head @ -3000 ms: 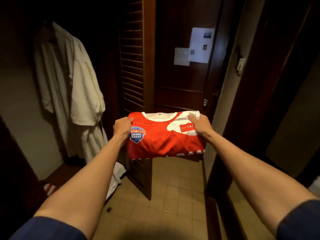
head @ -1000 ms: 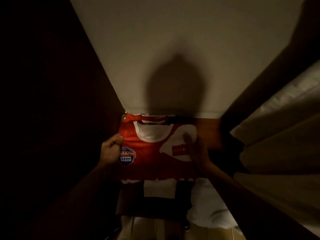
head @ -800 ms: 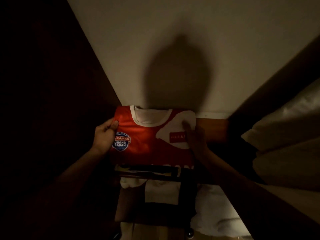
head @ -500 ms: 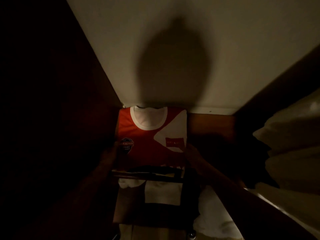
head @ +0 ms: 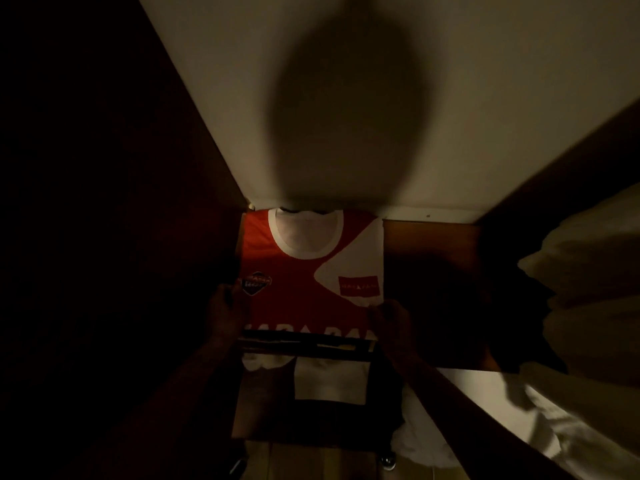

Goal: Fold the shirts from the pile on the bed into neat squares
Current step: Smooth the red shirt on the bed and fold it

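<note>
No legible text on shirt (head: 294, 271)

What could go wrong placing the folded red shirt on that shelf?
1. The red shirt sits on a stack whose front edge overhangs dark layers below; withdrawing the left hand and right hand could drag the fold open.
2. The shelf is very dim, so misalignment against the wall may go unnoticed.

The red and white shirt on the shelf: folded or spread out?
Folded. The red and white shirt lies as a compact rectangle, collar up, no sleeves showing, on the dark wooden shelf.
</note>
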Motion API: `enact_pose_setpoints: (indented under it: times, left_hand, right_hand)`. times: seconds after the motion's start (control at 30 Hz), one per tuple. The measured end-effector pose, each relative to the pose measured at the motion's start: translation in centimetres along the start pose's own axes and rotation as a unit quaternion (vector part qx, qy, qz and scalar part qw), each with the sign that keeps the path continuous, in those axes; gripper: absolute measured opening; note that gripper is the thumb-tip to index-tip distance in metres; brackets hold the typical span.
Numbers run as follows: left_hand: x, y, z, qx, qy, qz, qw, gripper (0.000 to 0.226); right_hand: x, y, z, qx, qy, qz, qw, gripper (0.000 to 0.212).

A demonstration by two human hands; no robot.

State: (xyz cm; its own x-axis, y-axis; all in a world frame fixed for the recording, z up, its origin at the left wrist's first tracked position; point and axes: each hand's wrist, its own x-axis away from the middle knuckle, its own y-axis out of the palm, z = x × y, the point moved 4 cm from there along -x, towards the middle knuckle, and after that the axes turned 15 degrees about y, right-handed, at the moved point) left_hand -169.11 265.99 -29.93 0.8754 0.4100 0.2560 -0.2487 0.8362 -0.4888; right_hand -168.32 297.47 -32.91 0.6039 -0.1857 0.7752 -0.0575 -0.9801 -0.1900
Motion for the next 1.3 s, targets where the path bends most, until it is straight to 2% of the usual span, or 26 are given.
enact_pose_setpoints:
  times: [0.1,0.2,0.23,0.3,0.37,0.4,0.5,0.57,0.7,0.9,1.03,1.1,1.17,1.3]
  left_hand:
    - [0.3,-0.1,-2.4,0.016,-0.054,-0.015,0.998,0.035]
    - [0.6,0.0,-2.8,0.01,-0.041,-0.019,0.999,0.036]
    - [0.8,0.3,-2.5,-0.005,-0.027,-0.02,0.999,0.038]
    - [1.0,0.8,-1.4,-0.13,0.042,0.0,0.991,0.047]
    - [1.3,2.5,0.6,-0.289,0.146,0.026,0.946,0.058]
    - [1.1,3.7,1.4,-0.325,0.194,0.03,0.925,0.058]
    - [0.0,8.1,2.3,-0.39,0.319,-0.006,0.864,0.056]
    - [-1.3,9.9,1.4,-0.422,0.331,-0.054,0.842,0.061]
    - [-3.1,9.9,-0.7,-0.454,0.313,-0.072,0.831,0.066]
    - [-3.8,9.5,-1.4,-0.438,0.327,-0.096,0.832,0.069]
    - [-3.9,8.6,-0.2,-0.465,0.279,-0.167,0.824,0.069]
    - [-4.1,7.7,1.5,-0.484,0.241,-0.214,0.814,0.067]
    - [-3.6,6.5,4.7,-0.476,0.214,-0.226,0.823,0.064]
    - [-0.1,4.0,13.1,-0.447,0.277,-0.198,0.827,0.061]
  right_hand:
    - [-0.3,0.7,2.1,0.032,0.007,0.023,0.999,0.028]
    - [0.3,1.4,2.2,0.049,-0.016,0.081,0.995,0.038]
    - [0.8,1.6,1.6,0.086,-0.054,0.136,0.985,0.045]
    - [2.0,2.5,-0.2,0.191,-0.192,0.239,0.933,0.057]
    - [2.0,4.5,-1.7,0.27,-0.31,0.243,0.879,0.059]
    - [1.3,5.6,-2.1,0.32,-0.339,0.235,0.853,0.059]
    - [-1.6,8.0,-2.1,0.456,-0.353,0.197,0.793,0.068]
    - [-3.9,8.4,-2.5,0.498,-0.354,0.183,0.77,0.072]
    - [-7.0,7.5,-3.3,0.44,-0.351,0.159,0.811,0.073]
    - [-7.6,7.8,-2.9,0.463,-0.334,0.173,0.803,0.075]
    - [-6.9,7.3,-4.4,0.513,-0.283,0.086,0.806,0.08]
    - [-5.5,6.4,-5.6,0.529,-0.274,0.079,0.8,0.082]
    - [-3.0,5.1,-7.4,0.496,-0.303,0.104,0.807,0.086]
    - [3.8,2.7,-12.2,0.437,-0.349,0.085,0.825,0.088]
